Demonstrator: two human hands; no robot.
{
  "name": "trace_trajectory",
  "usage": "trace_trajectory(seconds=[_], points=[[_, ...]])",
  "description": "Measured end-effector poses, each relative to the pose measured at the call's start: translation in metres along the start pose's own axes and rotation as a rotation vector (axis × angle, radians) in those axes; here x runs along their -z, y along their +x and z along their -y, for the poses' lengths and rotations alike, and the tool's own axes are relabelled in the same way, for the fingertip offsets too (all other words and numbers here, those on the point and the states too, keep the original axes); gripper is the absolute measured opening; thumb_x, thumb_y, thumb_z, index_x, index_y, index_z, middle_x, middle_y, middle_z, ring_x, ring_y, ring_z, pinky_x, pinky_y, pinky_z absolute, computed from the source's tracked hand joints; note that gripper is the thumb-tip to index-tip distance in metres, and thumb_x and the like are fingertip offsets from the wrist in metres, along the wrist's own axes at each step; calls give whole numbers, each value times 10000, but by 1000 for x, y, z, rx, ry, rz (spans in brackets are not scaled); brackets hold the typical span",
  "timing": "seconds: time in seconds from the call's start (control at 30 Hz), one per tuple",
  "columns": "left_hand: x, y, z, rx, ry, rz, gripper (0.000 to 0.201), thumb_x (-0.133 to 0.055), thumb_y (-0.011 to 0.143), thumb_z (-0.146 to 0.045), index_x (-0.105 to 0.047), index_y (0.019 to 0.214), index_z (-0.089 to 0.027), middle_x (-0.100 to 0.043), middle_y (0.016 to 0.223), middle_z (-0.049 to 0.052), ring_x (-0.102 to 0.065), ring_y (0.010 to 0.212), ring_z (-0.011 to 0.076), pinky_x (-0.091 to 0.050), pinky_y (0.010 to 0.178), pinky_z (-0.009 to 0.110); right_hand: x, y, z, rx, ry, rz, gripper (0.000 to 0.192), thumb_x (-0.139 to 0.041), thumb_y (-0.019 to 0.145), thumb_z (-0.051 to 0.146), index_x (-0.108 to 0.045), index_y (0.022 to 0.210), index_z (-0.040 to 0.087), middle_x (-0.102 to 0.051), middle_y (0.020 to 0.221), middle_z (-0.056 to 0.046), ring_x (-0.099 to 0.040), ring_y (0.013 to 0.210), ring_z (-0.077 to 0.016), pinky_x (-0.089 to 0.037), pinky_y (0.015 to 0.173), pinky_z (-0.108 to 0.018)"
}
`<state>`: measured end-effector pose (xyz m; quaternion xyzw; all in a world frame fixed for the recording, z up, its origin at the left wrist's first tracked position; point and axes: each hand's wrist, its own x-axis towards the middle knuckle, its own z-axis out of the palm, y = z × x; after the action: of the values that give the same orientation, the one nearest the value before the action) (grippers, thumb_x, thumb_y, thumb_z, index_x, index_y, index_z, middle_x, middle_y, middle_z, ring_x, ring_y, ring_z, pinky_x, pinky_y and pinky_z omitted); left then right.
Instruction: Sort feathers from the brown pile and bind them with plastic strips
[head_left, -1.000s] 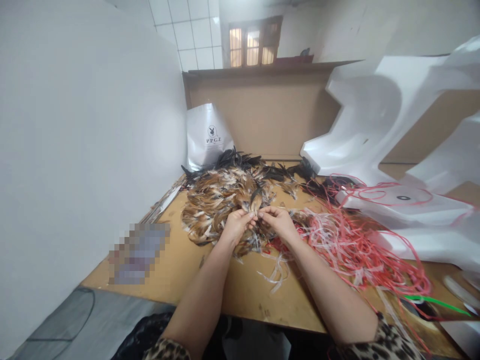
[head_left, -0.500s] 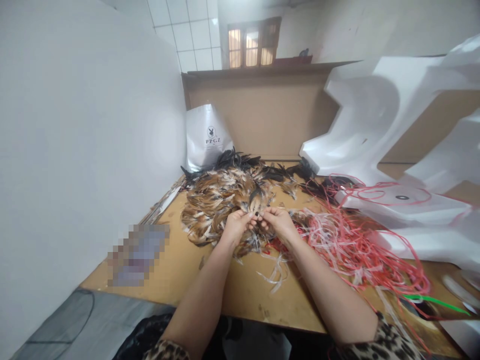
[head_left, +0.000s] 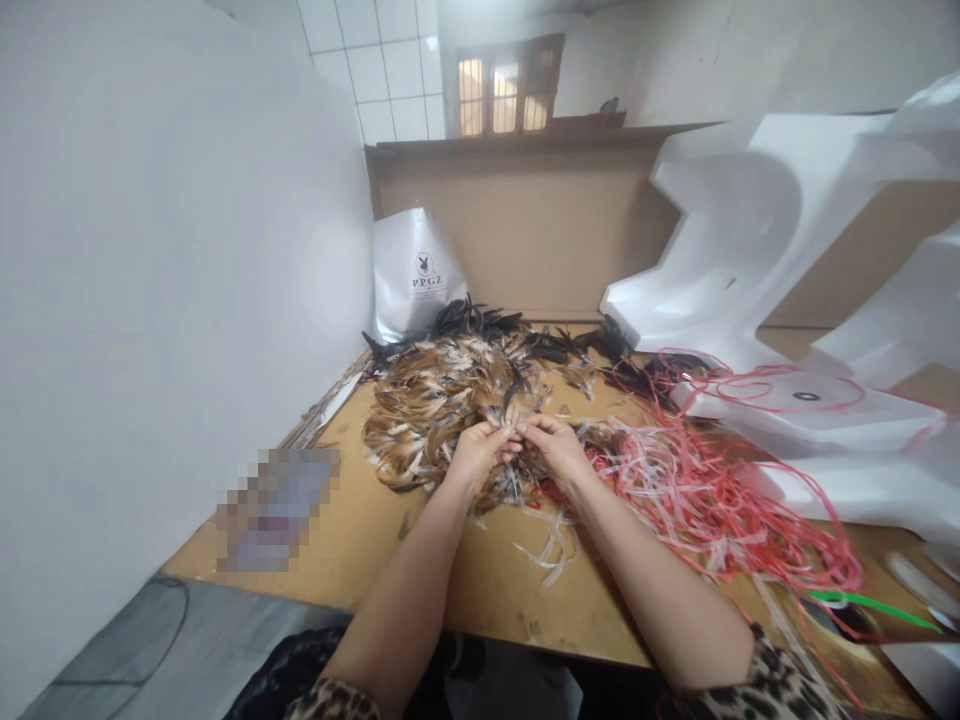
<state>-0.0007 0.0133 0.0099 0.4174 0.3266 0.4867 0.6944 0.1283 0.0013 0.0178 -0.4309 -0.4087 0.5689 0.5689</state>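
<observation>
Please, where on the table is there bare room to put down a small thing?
One bare patch of table lies between the pixelated area and the left forearm; another lies between it and the right forearm, nearer than the white strands. It is crowded around the fingers by the feather pile, and at right by red and white strips.

So at the back of your tabletop (head_left: 375, 545) you've got a silver bag (head_left: 409, 272) with a rabbit logo and "PPGZ" on it, in front of a brown cardboard panel (head_left: 540, 220). Chunky white foam pieces (head_left: 757, 240) crowd your right side. Past the cardboard there's a barred window (head_left: 504, 88) next to white wall tiles (head_left: 390, 65). Down on your left, a dark cable (head_left: 186, 605) lies on the grey floor (head_left: 112, 650).
</observation>
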Motion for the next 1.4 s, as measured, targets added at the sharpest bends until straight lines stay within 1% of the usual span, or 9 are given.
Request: trace_trajectory(seconds=[0.17,0.47,0.73,0.83,0.97,1.03,1.17,1.3,1.4], points=[[-2,-1,-1,9,19,-12,301,-659,608,-333,-579,771,-93,-624,721,76,-558,550,83,-382,481,174,-4,-2,3,32,-21,-25,270,-684,543,376,-557,646,161,-537,512,36,-417,423,-69,-278,425,-202],[-2,-2,-3,-1,59,18,254,-662,604,-314,-580,705,-96,-603,649,45,-506,503,55,-375,483,173,-3,-3,9,40,-66,-48,294,-700,515,377,-518,606,165,-497,469,56,-377,404,-60,-264,422,-203],[-2,-2,-3,-35,223,4,272,-635,615,-364,-603,633,-94,-599,586,56,-499,470,73,-386,473,196,-6,-5,10,76,-73,-69,282,-700,524,369,-508,572,168,-509,467,59,-389,411,-62,-280,438,-207],[-3,-2,-4,-72,259,-7,257,-619,633,-358,-608,636,-101,-598,584,52,-498,462,77,-387,466,200,-5,-5,10,39,-55,-32,274,-686,549,383,-530,603,164,-488,455,61,-371,401,-54,-258,422,-198],[-2,-3,-7,-80,266,-1,240,-624,632,-339,-606,630,-100,-589,573,47,-492,463,75,-378,458,193,-3,-3,7,-48,-57,95,294,-648,586,433,-565,642,157,-493,471,48,-358,388,-49,-216,393,-194],[-1,-3,-8,-48,194,24,236,-630,632,-328,-599,648,-94,-584,592,44,-486,474,64,-366,452,176,-1,-2,6,-50,-35,113,305,-630,598,452,-585,689,164,-523,526,36,-378,409,-51,-231,398,-190],[5,-4,-16,80,-118,67,203,-663,616,-254,-569,709,-99,-535,632,8,-433,474,14,-313,412,116,5,2,7,28,5,37,362,-600,616,464,-605,858,194,-547,637,23,-394,442,-52,-259,407,-189],[12,-7,-25,146,-360,156,129,-629,654,-160,-525,718,-120,-445,628,-19,-364,452,-11,-260,361,68,10,4,9,98,-113,31,345,-641,594,381,-608,873,182,-495,560,44,-359,441,-49,-261,427,-193],[15,-11,-28,154,-473,203,82,-575,695,-117,-511,745,-131,-398,629,-24,-334,440,-17,-246,345,43,9,3,9,165,-241,45,316,-641,597,338,-612,862,170,-513,602,32,-368,470,-54,-281,456,-201]])
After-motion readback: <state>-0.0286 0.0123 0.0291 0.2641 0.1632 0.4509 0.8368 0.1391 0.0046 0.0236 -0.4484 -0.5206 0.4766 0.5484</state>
